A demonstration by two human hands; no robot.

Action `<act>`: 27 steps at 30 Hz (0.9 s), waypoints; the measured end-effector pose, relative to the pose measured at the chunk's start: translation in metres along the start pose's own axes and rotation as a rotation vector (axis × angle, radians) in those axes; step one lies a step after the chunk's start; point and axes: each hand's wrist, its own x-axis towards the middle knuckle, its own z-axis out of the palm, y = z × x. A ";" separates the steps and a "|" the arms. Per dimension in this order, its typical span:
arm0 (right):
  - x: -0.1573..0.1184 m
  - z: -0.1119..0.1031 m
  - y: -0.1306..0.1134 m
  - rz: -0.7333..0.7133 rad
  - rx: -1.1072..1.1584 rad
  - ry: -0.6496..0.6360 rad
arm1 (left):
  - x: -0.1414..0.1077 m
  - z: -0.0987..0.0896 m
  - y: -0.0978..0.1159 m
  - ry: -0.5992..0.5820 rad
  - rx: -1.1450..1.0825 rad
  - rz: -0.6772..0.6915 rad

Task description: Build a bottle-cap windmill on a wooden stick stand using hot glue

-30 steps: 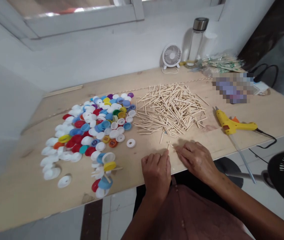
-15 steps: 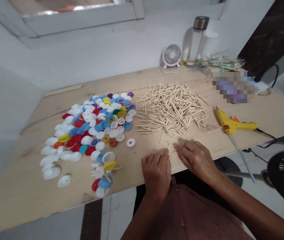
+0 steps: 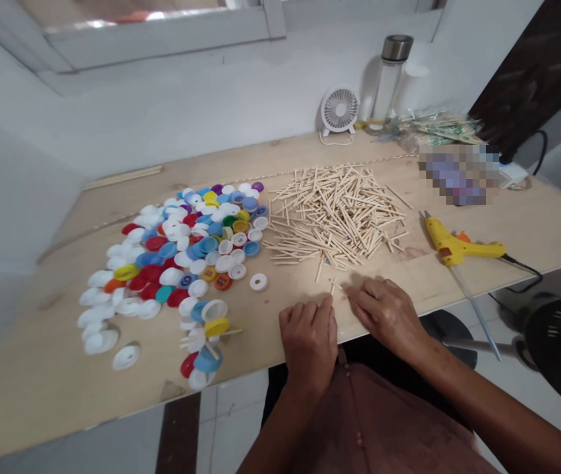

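Note:
Near the table's front edge, my left hand (image 3: 309,337) is closed, thumb and forefinger on a short wooden stick (image 3: 332,288) that points away from me. My right hand (image 3: 388,311), also closed, pinches a second short wooden stick (image 3: 338,285) that points left. The tips of these two sticks meet or nearly meet; I cannot tell whether they are joined. Just beyond my hands lies a large heap of similar wooden sticks (image 3: 344,214). To its left spreads a pile of coloured plastic bottle caps (image 3: 176,250).
A yellow glue gun (image 3: 441,240) with a clear glue stick lies at right, its cord running off the edge. Left of my hands stands a cluster of caps and sticks (image 3: 216,326). Behind are a small white fan (image 3: 340,110), a glass bottle (image 3: 386,89) and bagged sticks (image 3: 438,125).
Both hands stay almost in place, still on the two sticks. The right-hand stick shows slightly more between the fingers. The camera view has shifted very slightly.

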 end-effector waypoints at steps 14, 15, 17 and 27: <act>-0.009 -0.008 0.002 0.083 0.136 0.062 | -0.003 -0.010 0.000 0.000 -0.016 -0.025; -0.011 -0.010 0.003 0.094 0.138 0.058 | -0.004 -0.012 -0.001 -0.010 -0.018 -0.027; -0.016 -0.015 0.005 0.109 0.136 0.053 | -0.008 -0.019 -0.003 -0.043 -0.022 -0.028; -0.028 -0.024 0.004 0.115 0.152 -0.020 | -0.019 -0.033 -0.006 -0.186 -0.058 -0.039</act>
